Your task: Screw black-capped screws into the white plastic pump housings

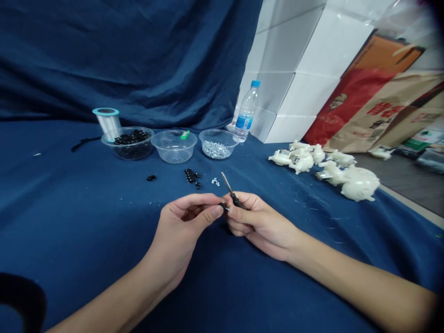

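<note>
My left hand [185, 222] pinches a small black part [222, 205] between thumb and forefinger, right against my right hand. My right hand [255, 221] is closed round a small screwdriver [231, 189] whose metal shaft points up and away. Both hands hover just above the blue cloth [86, 217] in the middle. Just beyond them lie a few loose black parts [191, 176] and a few small screws [215, 181].
At the back stand three clear bowls: one with black parts [129, 142], one nearly empty [174, 146], one with screws [218, 144]. A spool [107, 121], a water bottle [246, 112], white plastic pieces [326, 169], white boxes [298, 69] and paper bags [378, 106] lie around.
</note>
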`<state>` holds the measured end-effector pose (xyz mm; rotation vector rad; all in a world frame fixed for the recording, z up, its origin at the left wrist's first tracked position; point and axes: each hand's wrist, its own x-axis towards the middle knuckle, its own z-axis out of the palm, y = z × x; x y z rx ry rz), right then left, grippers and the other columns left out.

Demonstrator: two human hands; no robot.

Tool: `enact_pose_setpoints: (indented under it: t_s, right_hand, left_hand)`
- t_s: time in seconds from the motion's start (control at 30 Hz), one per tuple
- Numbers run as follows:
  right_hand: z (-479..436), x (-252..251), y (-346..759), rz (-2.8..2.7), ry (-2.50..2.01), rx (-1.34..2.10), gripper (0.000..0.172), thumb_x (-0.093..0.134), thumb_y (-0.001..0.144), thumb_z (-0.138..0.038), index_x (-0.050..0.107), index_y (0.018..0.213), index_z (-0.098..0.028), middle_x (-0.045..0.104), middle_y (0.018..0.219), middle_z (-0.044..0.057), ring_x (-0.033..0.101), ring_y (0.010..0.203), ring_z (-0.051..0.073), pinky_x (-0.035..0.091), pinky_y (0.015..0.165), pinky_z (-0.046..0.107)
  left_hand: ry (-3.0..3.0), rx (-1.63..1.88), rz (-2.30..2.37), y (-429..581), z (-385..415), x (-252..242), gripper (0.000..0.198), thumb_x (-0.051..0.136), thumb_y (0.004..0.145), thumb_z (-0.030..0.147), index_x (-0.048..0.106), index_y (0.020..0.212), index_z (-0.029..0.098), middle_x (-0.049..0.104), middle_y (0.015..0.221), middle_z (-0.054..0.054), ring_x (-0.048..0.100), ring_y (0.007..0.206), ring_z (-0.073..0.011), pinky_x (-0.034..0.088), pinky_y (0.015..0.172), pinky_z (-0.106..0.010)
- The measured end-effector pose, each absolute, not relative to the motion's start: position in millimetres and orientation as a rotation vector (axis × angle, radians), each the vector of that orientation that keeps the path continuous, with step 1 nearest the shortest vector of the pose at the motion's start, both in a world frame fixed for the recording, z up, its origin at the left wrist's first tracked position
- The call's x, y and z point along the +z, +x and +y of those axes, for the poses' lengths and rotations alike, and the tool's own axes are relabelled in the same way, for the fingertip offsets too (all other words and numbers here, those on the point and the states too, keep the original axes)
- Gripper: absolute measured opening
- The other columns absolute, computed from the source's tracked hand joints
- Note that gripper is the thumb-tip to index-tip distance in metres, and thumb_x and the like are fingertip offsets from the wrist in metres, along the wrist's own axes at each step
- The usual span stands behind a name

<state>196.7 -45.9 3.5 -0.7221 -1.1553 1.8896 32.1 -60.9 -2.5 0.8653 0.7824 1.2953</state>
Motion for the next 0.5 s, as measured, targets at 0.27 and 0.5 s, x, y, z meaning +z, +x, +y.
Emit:
enact_pose_setpoints:
  t_s: [0.27,0.5]
  right_hand:
    - [-45.2,3.4,197.4,-1.164,-0.757,1.872,0.019,0.077,0.080,-0.024,0.060,0.080,-0.015,0.036,0.059,-0.009,0.021,0.049,0.004,0.014,0.048,0.024]
    - [-42.2,7.0,199.2,-1.205,-0.807,1.825,0.017,0.077,0.081,-0.024,0.062,0.085,-0.017,0.039,0.059,-0.009,0.022,0.049,0.005,0.013,0.047,0.025]
  left_hand:
    - [0.876,1.286,0.780,30.0,-61.4,-1.6,0.010,0.084,0.070,0.020,0.078,0.074,0.026,0.078,0.086,0.005,0.068,0.086,-0.0082,0.051,0.084,-0.015]
    - [0.861,1.226,0.834,27.4,-59.0,0.2,0.015,0.085,0.069,0.022,0.078,0.082,0.024,0.076,0.080,0.003,0.065,0.076,-0.0080,0.052,0.076,-0.016]
